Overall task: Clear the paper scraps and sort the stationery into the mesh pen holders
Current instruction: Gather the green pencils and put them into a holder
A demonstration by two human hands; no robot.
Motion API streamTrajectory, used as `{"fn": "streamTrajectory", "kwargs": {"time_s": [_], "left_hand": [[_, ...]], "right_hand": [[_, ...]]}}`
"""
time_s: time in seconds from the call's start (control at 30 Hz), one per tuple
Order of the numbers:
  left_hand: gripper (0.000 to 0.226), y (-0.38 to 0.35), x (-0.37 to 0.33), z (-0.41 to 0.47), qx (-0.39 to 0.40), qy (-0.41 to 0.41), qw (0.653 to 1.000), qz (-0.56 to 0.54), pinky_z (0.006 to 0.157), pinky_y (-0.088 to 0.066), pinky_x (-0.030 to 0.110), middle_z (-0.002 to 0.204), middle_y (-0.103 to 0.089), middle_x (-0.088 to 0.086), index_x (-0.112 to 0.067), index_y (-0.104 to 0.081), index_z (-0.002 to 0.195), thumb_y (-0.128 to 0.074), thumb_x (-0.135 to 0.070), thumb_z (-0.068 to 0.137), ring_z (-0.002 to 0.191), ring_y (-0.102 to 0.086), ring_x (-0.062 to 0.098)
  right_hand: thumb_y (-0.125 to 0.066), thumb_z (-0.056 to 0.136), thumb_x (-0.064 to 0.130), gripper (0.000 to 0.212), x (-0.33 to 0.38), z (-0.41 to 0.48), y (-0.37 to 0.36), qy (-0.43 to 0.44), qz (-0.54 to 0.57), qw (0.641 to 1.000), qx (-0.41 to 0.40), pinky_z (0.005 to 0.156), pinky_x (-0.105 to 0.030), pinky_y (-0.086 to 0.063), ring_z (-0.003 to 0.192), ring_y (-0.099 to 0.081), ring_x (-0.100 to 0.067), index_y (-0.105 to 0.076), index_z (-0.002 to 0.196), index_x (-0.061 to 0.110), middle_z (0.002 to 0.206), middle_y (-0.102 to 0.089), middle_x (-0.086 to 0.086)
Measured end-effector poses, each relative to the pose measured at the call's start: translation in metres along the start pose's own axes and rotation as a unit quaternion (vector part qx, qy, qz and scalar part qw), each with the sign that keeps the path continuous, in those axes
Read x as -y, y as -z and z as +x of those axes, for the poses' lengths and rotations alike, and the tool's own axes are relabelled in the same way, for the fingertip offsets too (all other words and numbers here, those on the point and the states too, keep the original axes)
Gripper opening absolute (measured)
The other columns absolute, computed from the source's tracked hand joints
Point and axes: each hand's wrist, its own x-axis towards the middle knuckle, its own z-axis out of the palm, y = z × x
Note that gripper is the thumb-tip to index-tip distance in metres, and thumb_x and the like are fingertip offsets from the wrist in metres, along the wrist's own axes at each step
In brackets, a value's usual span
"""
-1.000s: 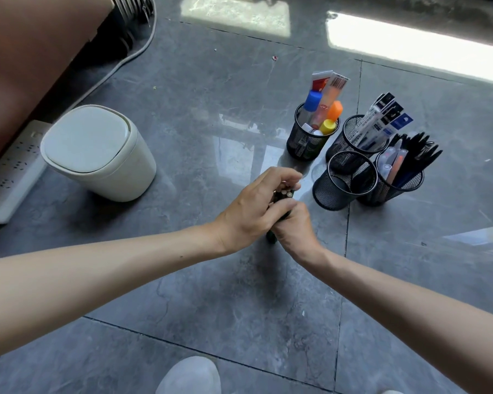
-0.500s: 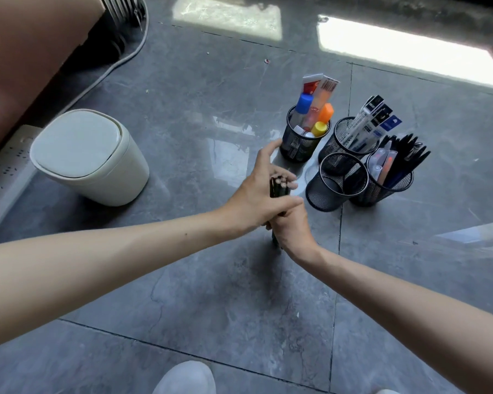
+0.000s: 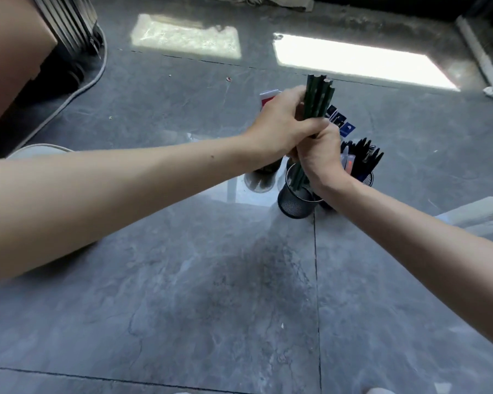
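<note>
Pencils (image 3: 318,100) are up off the tile now and over by the holders; half a second back the bundle was standing on the floor, nearer me. Left hand (image 3: 279,126) is wrapped round the middle of the bundle. Right hand (image 3: 319,155) is clamped round it just below, and the two hands touch. The bottom ends poke into the mouth of the front holder (image 3: 295,204); can't tell if they reach its base.

Floor (image 3: 211,280) is glossy grey tile with dark joints and two bright sun patches at the far end. Just beside the right hand, black pens (image 3: 365,155) stand in the pen holder (image 3: 368,177). Blue-and-white packs (image 3: 343,125) behind are mostly blocked by the hands. My left forearm hides nearly all of the white bin (image 3: 40,149). A cable (image 3: 80,88) snakes along far left.
</note>
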Motion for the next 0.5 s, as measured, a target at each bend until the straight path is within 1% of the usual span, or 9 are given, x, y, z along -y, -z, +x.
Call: {"fn": "streamTrajectory", "kwargs": {"time_s": [0.07,0.13,0.2,0.23,0.27,0.3,0.37,0.43,0.5], "left_hand": [[0.016,-0.008,-0.002,0.008,0.005,0.000,1.000,0.007,0.081,-0.048,0.034,0.078,-0.058,-0.006,-0.014,-0.058,0.090,-0.069,-0.013,0.079,0.079,-0.057,0.013],[0.016,-0.016,0.001,0.011,0.008,0.005,1.000,0.015,0.081,-0.049,0.034,0.081,-0.062,-0.004,-0.014,-0.059,0.091,-0.069,-0.012,0.078,0.082,-0.059,0.016],[0.017,-0.023,0.007,0.011,0.022,0.018,0.999,0.030,0.080,-0.050,0.031,0.085,-0.065,-0.002,-0.013,-0.063,0.096,-0.068,-0.011,0.081,0.083,-0.062,0.016],[0.016,-0.026,0.011,0.010,0.032,0.024,0.998,0.043,0.081,-0.051,0.031,0.087,-0.067,0.000,-0.011,-0.064,0.097,-0.067,-0.010,0.082,0.085,-0.063,0.017],[0.014,-0.029,0.013,0.010,0.047,0.028,0.996,0.064,0.083,-0.051,0.032,0.089,-0.069,0.004,-0.009,-0.064,0.097,-0.066,-0.011,0.083,0.087,-0.064,0.019],[0.011,-0.031,0.015,0.010,0.063,0.029,0.994,0.089,0.084,-0.051,0.035,0.091,-0.069,0.007,-0.008,-0.065,0.095,-0.065,-0.012,0.084,0.090,-0.064,0.022],[0.013,-0.034,0.019,0.010,0.092,0.040,0.987,0.125,0.084,-0.050,0.037,0.092,-0.069,0.010,-0.004,-0.065,0.094,-0.064,-0.015,0.085,0.089,-0.064,0.024],[0.017,-0.036,0.023,0.011,0.104,0.060,0.984,0.132,0.083,-0.050,0.037,0.093,-0.069,0.010,-0.005,-0.066,0.097,-0.064,-0.017,0.085,0.089,-0.064,0.024],[0.019,-0.037,0.028,0.010,0.111,0.077,0.982,0.134,0.083,-0.052,0.034,0.093,-0.070,0.007,-0.009,-0.066,0.100,-0.065,-0.020,0.085,0.090,-0.065,0.022]], "right_hand": [[-0.043,0.080,-0.010,0.034,-0.002,0.006,0.008,-0.009,-0.002,1.000,-0.016,0.046,-0.027,-0.033,0.043,-0.043,-0.016,-0.050,0.054,0.011,0.050,-0.047,-0.006],[-0.045,0.081,-0.013,0.029,-0.008,0.009,0.016,-0.020,-0.005,1.000,-0.013,0.050,-0.030,-0.038,0.048,-0.048,-0.016,-0.056,0.061,0.005,0.058,-0.053,-0.010],[-0.051,0.083,-0.015,0.016,-0.012,0.004,0.024,-0.029,-0.018,0.999,-0.002,0.056,-0.026,-0.047,0.055,-0.056,-0.005,-0.065,0.080,-0.007,0.074,-0.063,-0.018],[-0.054,0.083,-0.014,0.017,-0.014,0.000,0.028,-0.031,-0.032,0.999,-0.002,0.059,-0.018,-0.048,0.058,-0.057,0.003,-0.067,0.093,-0.008,0.083,-0.065,-0.019],[-0.056,0.084,-0.013,0.020,-0.018,-0.004,0.032,-0.030,-0.044,0.999,-0.002,0.059,-0.011,-0.046,0.058,-0.056,0.008,-0.066,0.099,-0.005,0.087,-0.065,-0.016],[-0.058,0.084,-0.011,0.019,-0.022,-0.008,0.035,-0.036,-0.056,0.998,0.001,0.057,-0.007,-0.043,0.057,-0.055,0.010,-0.066,0.101,-0.004,0.088,-0.063,-0.012],[-0.062,0.085,-0.006,0.014,-0.032,-0.011,0.039,-0.057,-0.066,0.996,0.016,0.057,-0.005,-0.042,0.057,-0.055,0.011,-0.066,0.097,-0.001,0.083,-0.064,-0.005],[-0.067,0.083,-0.002,0.016,-0.039,-0.012,0.043,-0.069,-0.079,0.994,0.032,0.065,-0.012,-0.049,0.067,-0.060,0.010,-0.066,0.095,0.008,0.080,-0.065,0.005],[-0.070,0.079,-0.002,0.024,-0.043,-0.012,0.045,-0.064,-0.085,0.993,0.043,0.077,-0.021,-0.054,0.082,-0.064,-0.001,-0.066,0.099,0.012,0.086,-0.067,0.005]]}}
